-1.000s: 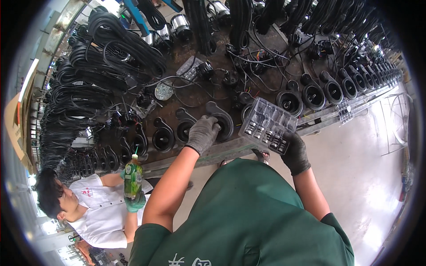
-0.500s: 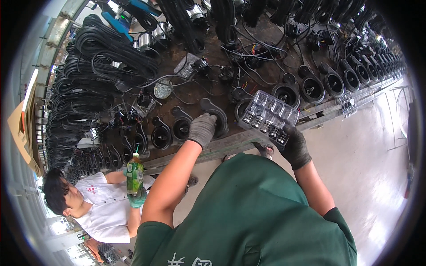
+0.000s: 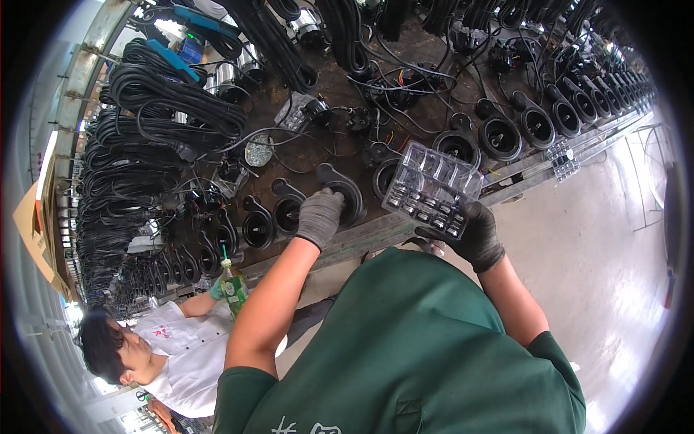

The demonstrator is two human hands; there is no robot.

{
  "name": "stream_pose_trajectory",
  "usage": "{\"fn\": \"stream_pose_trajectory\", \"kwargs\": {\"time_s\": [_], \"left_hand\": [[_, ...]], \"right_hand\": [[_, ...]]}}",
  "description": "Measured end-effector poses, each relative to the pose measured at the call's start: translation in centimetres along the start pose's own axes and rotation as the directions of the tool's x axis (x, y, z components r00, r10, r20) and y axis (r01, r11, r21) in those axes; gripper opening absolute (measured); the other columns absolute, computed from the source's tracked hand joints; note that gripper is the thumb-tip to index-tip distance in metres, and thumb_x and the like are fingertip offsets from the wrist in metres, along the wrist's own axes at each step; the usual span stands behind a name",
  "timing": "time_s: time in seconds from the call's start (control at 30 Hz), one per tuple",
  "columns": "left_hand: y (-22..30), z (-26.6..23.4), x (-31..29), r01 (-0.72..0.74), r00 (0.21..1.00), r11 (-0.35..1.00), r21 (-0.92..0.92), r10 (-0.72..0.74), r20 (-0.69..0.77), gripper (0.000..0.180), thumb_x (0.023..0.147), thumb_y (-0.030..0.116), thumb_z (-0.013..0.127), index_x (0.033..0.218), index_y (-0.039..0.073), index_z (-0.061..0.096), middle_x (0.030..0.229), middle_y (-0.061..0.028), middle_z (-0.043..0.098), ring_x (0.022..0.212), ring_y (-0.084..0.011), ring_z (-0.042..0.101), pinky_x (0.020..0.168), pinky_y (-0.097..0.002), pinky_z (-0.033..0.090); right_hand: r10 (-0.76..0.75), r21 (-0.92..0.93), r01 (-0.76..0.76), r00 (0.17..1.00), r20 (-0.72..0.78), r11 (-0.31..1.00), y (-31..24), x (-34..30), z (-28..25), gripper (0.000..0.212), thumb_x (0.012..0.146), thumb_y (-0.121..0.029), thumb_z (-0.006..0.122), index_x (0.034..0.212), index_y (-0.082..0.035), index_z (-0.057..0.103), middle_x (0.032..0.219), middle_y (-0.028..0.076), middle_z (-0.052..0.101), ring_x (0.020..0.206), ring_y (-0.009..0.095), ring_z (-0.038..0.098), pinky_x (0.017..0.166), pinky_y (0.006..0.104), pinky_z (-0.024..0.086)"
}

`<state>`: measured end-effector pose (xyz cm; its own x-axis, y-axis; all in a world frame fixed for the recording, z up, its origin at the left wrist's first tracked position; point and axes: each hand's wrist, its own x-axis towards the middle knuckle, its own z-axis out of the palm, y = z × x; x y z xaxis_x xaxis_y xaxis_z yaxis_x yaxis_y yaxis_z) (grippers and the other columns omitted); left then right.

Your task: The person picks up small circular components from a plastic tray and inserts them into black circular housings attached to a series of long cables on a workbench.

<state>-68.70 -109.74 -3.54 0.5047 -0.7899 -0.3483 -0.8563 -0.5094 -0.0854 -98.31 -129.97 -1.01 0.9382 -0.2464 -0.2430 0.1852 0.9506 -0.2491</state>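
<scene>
My left hand, in a grey work glove, reaches into a round black housing with a short handle-like lug, on the near edge of the bench. Its fingers are bent together inside the rim, and their tips are hidden, so what they pinch cannot be seen. My right hand, in a darker glove, grips the near right corner of a clear plastic compartment tray. Small shiny metal ring-shaped parts, like bearings, fill the tray's near rows; the far pockets hold none. The tray is tilted above the bench edge.
More black housings line the bench edge both ways. Bundled black cables, wired motor parts and a round dish of small metal pieces lie behind. At left, a co-worker in a white shirt holds a green bottle with a thin nozzle.
The view has shifted slightly. My left hand stays at the same housing, and my right hand still holds the tray. The co-worker's bottle has dropped lower and come closer to my left arm.
</scene>
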Motion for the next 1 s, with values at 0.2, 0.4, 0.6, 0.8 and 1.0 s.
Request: {"fn": "stream_pose_trajectory", "kwargs": {"time_s": [0.2,0.4,0.6,0.8,1.0], "left_hand": [[0.4,0.1,1.3,-0.104,0.991,0.986,0.131,0.091,0.101,0.019,0.094,0.014,0.065,0.111,0.012,0.072,0.111,-0.0162,0.07,0.107,-0.0347,0.072,0.086,-0.0466,0.06],[-0.4,-1.0,0.6,-0.096,0.995,0.994,-0.053,0.096,0.006,0.026,0.09,0.017,0.07,0.116,0.012,0.073,0.111,-0.0174,0.07,0.107,-0.0361,0.07,0.09,-0.0485,0.058],[4.2,-6.6,-2.7,-0.285,0.918,0.737,-0.613,0.025,-0.396,0.043,0.085,0.014,0.08,0.126,0.008,0.069,0.118,-0.016,0.062,0.112,-0.0326,0.065,0.097,-0.0472,0.055],[8.9,-10.8,-4.6,-0.41,0.912,0.564,-0.717,0.284,-0.298,0.059,0.084,0.012,0.083,0.139,0.008,0.063,0.127,-0.0167,0.052,0.123,-0.0302,0.057,0.096,-0.0379,0.056],[10.6,-9.0,-4.4,-0.409,0.912,0.562,-0.719,0.274,-0.305,0.059,0.083,0.016,0.085,0.138,0.008,0.065,0.126,-0.0163,0.053,0.109,-0.0247,0.063,0.091,-0.0362,0.059]], "right_hand": [[-0.05,0.04,0.05,0.999,0.001,0.998,0.6,0.5,-0.2,0.088,0.081,-0.037,0.079,0.154,-0.003,0.046,0.151,0.022,0.055,0.136,0.043,0.056,0.108,0.0655,0.049],[0.046,-0.125,-0.026,0.985,0.167,0.992,0.1,-0.2,1.3,0.096,0.078,-0.051,0.08,0.153,-0.002,0.044,0.135,0.021,0.064,0.11,0.037,0.068,0.078,0.0503,0.059],[-0.085,-0.098,0.09,0.995,0.051,0.991,1.6,-0.1,-1.3,0.096,0.08,-0.044,0.077,0.155,0.002,0.038,0.129,0.031,0.066,0.087,0.042,0.075,0.063,0.0525,0.064],[-0.075,-0.057,0.079,0.995,0.068,0.995,1.1,-0.2,0.0,0.094,0.076,-0.039,0.074,0.153,0.004,0.039,0.129,0.032,0.066,0.083,0.045,0.074,0.063,0.0534,0.063],[-0.168,0.081,0.161,0.982,0.087,0.984,0.5,-1.1,0.1,0.099,0.072,-0.032,0.075,0.156,0.002,0.037,0.15,0.029,0.052,0.135,0.048,0.056,0.115,0.0615,0.046]]}}
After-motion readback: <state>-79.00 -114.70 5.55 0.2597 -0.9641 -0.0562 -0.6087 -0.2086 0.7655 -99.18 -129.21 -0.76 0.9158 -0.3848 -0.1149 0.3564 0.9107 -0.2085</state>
